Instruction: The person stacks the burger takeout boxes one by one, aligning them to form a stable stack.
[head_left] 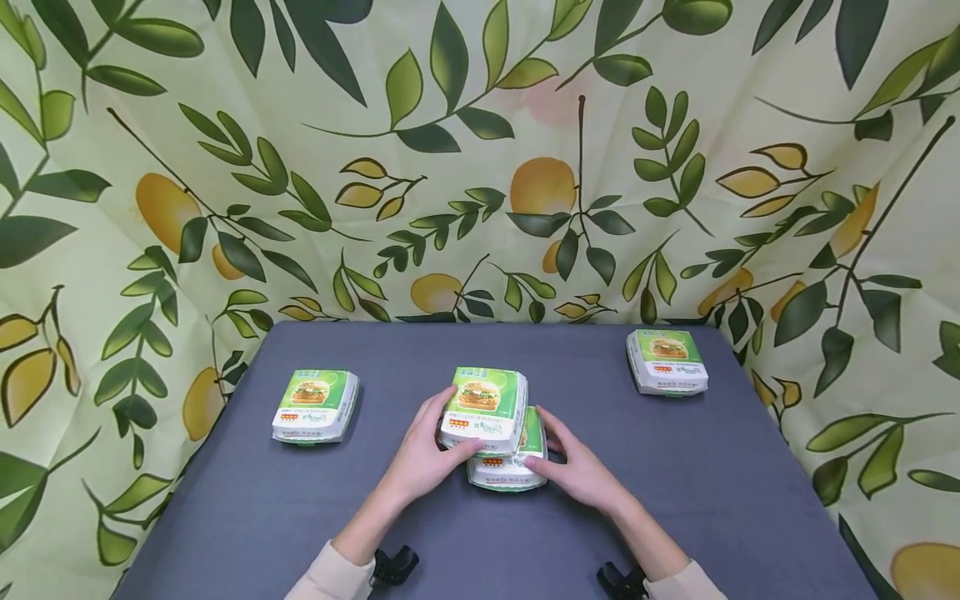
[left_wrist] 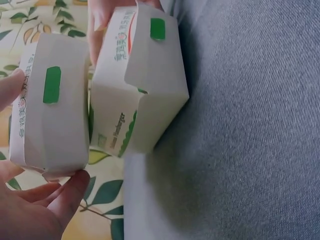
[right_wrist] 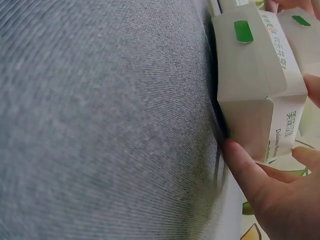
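Near the middle of the table, two green-and-white burger boxes overlap, both with a hamburger picture on the lid. My left hand [head_left: 427, 457] holds the upper burger box [head_left: 483, 402], thumb at its front and fingers along its left side. Behind and below it, shifted right, is the lower burger box [head_left: 506, 477], partly covered. My right hand [head_left: 585, 473] grips that lower box at its right side. In the left wrist view a narrow gap shows between the upper box [left_wrist: 62, 115] and the lower box [left_wrist: 112, 107]. Whether the lower box touches the cloth, I cannot tell.
Another burger box [head_left: 315, 407] lies on the left of the grey cloth-covered table [head_left: 570, 550], and one more burger box [head_left: 667, 362] sits at the back right corner. A leaf-and-fruit patterned curtain [head_left: 465, 183] surrounds the table at the back and sides.
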